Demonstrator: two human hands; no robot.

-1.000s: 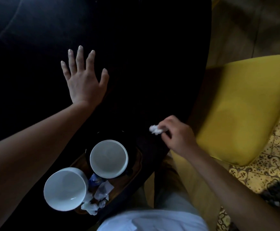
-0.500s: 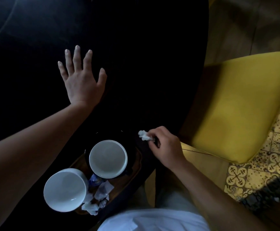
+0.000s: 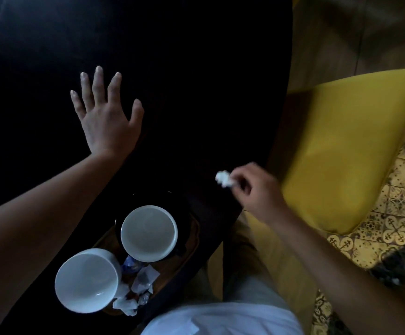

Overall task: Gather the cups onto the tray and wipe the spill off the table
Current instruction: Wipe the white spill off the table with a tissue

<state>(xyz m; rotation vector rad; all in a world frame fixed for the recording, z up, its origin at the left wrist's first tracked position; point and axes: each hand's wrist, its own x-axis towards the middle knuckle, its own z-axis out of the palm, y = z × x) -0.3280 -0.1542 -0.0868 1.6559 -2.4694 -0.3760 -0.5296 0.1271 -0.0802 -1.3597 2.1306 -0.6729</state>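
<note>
R hand (image 3: 257, 189) pinches tissue wad (image 3: 224, 179); 2 empty cups (image 3: 148, 232), wrappers (image 3: 141, 284) on tray (image 3: 191, 235).

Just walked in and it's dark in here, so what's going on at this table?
A person is tidying up. Their left hand lies flat and spread on the dark table. The right hand pinches a crumpled tissue near the table's edge. Two white cups sit on the tray beside used wrappers.
</note>
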